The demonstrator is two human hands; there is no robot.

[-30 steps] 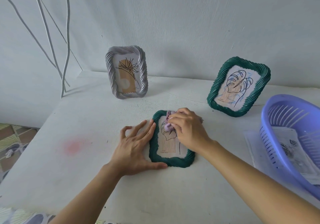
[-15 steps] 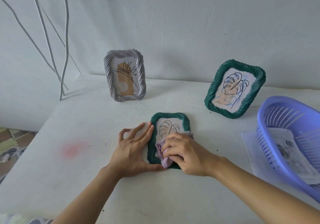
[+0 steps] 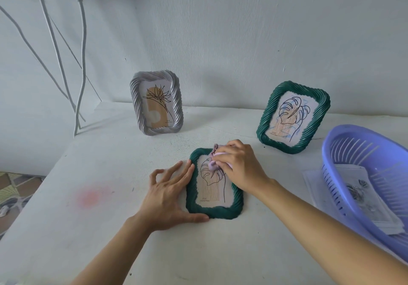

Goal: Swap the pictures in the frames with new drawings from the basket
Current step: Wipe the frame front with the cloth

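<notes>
A green twisted-rim picture frame (image 3: 220,210) lies flat, face up, on the white table (image 3: 110,163), showing a leaf line drawing. My left hand (image 3: 169,193) rests flat against its left edge, thumb along the bottom rim. My right hand (image 3: 239,165) presses a small lilac cloth (image 3: 212,164) onto the upper part of the glass. A second green frame (image 3: 268,128) stands at the back right with a leaf drawing scribbled in blue. A grey frame (image 3: 176,99) stands at the back centre. The purple basket (image 3: 344,152) at the right holds paper drawings (image 3: 362,194).
White cables (image 3: 80,81) hang down the wall at the back left, reaching the table corner. A clear sheet (image 3: 313,183) lies under the basket. A faint pink stain (image 3: 90,197) marks the table at the left. The table's left edge drops to a patterned floor.
My right hand moved the cloth from the frame's top down to its lower part, then back up to the top. My left hand stayed against the frame.
</notes>
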